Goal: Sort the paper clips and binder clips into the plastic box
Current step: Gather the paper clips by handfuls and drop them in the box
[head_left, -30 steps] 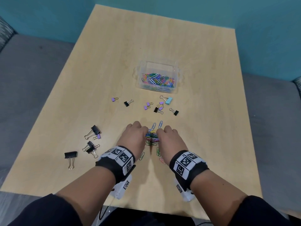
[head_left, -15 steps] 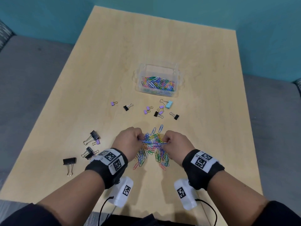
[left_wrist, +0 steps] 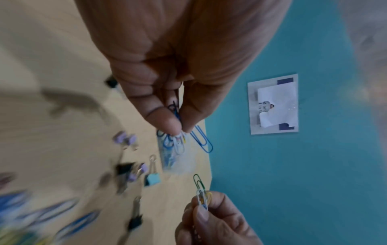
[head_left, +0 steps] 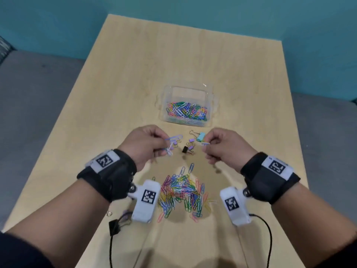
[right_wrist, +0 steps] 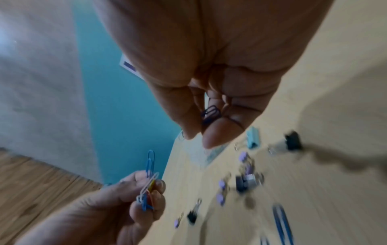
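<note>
Both hands are hovering above the desk (head_left: pixel 123 78), btwn the loose pile of paper clips (head_left: pixel 181 192) and the plastic box (head_left: pixel 210 120). Left hand (head_left: pixel 144 145) is pinching a small bunch of clips (head_left: pixel 172 141) btwn thumb and fingertips, a blue one sticking out, w/ white and yellow ones in the same grip. Right hand (head_left: pixel 225 147) is pinching its own few clips (head_left: pixel 205 144), fingers curled tight; left-wrist view is showing green, white and yellow ones poking up from that grip. Box is sitting farther up the desk, partly filled w/ coloured clips on the near side, far side looking bare. Small binder clips are lying just under and btwn the hands: a teal binder clip (head_left: pixel 201 136), a black binder clip (head_left: pixel 185 149), several lilac ones (head_left: pixel 190 141). Larger black binder clips (head_left: pixel 114 226) are lying near the desk's left edge, partly hidden by the left wrist cam. Wrist views are pretty blurred.
</note>
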Demonstrator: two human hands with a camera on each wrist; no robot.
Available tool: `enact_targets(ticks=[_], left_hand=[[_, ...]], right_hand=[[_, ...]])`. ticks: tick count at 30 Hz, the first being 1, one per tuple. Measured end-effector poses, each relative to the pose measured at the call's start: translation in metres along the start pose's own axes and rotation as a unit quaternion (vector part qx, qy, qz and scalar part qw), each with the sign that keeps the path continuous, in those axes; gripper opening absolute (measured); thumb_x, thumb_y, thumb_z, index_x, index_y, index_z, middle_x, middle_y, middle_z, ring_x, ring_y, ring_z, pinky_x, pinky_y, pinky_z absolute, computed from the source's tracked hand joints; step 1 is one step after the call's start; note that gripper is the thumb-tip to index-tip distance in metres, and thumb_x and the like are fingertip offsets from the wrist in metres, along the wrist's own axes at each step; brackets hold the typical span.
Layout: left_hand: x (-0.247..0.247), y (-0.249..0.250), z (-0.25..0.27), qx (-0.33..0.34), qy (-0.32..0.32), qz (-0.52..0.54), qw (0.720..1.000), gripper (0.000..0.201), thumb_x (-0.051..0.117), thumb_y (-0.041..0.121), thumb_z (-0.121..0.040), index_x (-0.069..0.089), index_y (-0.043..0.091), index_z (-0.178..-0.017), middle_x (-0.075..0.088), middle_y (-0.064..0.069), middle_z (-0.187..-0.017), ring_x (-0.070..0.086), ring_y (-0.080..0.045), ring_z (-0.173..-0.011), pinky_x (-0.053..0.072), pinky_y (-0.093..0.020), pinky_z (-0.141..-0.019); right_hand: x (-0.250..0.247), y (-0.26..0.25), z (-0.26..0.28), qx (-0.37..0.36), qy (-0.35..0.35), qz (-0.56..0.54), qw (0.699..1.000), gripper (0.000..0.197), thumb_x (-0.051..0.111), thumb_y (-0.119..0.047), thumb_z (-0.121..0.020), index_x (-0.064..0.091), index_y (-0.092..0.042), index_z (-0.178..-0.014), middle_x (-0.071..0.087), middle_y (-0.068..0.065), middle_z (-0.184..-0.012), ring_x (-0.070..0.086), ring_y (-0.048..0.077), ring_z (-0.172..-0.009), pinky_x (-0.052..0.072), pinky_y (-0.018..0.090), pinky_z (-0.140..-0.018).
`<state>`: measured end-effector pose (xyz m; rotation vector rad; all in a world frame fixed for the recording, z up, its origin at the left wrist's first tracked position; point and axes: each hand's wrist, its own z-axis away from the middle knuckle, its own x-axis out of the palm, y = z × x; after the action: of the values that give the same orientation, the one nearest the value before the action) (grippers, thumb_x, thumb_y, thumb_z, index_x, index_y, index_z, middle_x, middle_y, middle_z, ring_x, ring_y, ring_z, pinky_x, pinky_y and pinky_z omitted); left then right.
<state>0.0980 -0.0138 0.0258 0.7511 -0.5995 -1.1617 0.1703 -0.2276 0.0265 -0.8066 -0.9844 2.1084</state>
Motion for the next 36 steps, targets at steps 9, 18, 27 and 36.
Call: enact_targets(ticks=[9, 18, 27, 36], left_hand=[[0.029, 0.077, -0.075, 0.109, 0.055, -0.133, 0.984, 0.024, 0.065, -0.011, -0.075, 0.058, 0.009, -0.065, 0.056, -0.008, -0.063, 0.055, -0.019, -0.049, 0.058, -0.037, -0.066], [0.008, 0.049, -0.049, 0.161, 0.079, -0.252, 0.951, 0.028, 0.055, -0.001, -0.081, 0.067, 0.018, -0.098, 0.065, 0.005, -0.088, 0.067, -0.031, -0.075, 0.058, -0.043, -0.076], [0.007, -0.097, 0.035, 0.235, -0.067, -0.592, 0.768, 0.051, 0.052, 0.022, -0.091, 0.042, 0.013, -0.141, 0.034, -0.007, -0.152, 0.028, -0.03, -0.139, 0.021, -0.035, -0.117], [0.007, -0.124, 0.058, 0.298, -0.09, -0.637, 0.705, 0.039, 0.069, 0.018, -0.077, 0.062, 0.015, -0.115, 0.061, -0.003, -0.123, 0.056, -0.027, -0.116, 0.048, -0.038, -0.099]], right_hand=[[-0.022, -0.059, -0.089, -0.072, 0.09, 0.319, 0.941, 0.015, 0.063, -0.011, -0.078, 0.052, -0.02, -0.074, 0.063, 0.005, -0.079, 0.067, 0.03, -0.077, 0.053, 0.036, -0.067], [-0.022, -0.039, -0.052, -0.136, 0.141, 0.372, 0.907, 0.031, 0.052, -0.019, -0.089, 0.06, -0.013, -0.118, 0.06, 0.011, -0.116, 0.058, 0.03, -0.103, 0.047, 0.037, -0.085], [0.055, 0.068, 0.035, -0.215, -0.06, 0.492, 0.841, 0.039, 0.05, -0.01, -0.09, 0.051, -0.004, -0.128, 0.054, 0.012, -0.129, 0.045, 0.033, -0.125, 0.041, 0.041, -0.104], [0.058, 0.1, 0.07, -0.258, -0.067, 0.518, 0.813, 0.051, 0.061, -0.013, -0.078, 0.053, -0.004, -0.128, 0.057, 0.011, -0.127, 0.053, 0.031, -0.12, 0.048, 0.036, -0.098]])
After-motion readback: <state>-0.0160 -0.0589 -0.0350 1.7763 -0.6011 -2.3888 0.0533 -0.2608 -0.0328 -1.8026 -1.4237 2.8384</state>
